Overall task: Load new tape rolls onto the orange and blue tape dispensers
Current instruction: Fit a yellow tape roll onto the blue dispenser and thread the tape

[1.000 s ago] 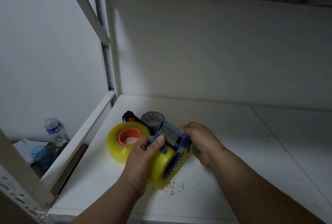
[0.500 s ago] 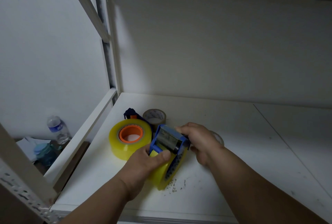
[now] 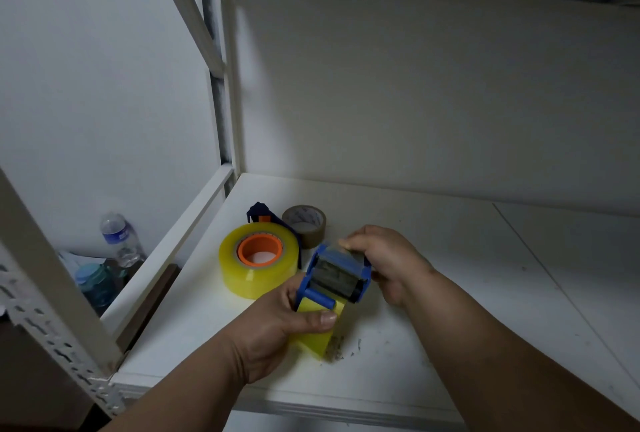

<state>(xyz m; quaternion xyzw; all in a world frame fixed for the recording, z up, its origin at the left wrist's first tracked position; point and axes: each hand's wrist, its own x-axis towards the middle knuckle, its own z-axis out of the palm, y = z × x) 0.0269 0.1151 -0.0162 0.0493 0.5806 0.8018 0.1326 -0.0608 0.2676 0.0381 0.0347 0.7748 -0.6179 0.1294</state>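
Observation:
My left hand (image 3: 277, 327) grips a yellow tape roll (image 3: 313, 339) mounted in the blue tape dispenser (image 3: 334, 277), thumb pressed on the roll's face just under the blue roller. My right hand (image 3: 388, 260) holds the dispenser's far end, fingertips at its top edge where a strip of clear tape shows. The dispenser is tilted, its roller and blade side facing me. To the left, the orange dispenser's hub (image 3: 259, 249) sits inside another yellow roll (image 3: 258, 263) lying flat on the white shelf (image 3: 450, 293); its dark blue handle (image 3: 259, 211) pokes out behind.
A small brown tape roll (image 3: 304, 225) stands behind the flat roll. Dirt specks (image 3: 341, 348) lie on the shelf near my left hand. The shelf's back wall and left upright enclose the corner. Beyond the left rail, below, stand water bottles (image 3: 117, 241).
The blue dispenser with its roll has been turned so the roller side faces me. My left thumb shifted down onto the yellow roll; my right hand stays at the far end.

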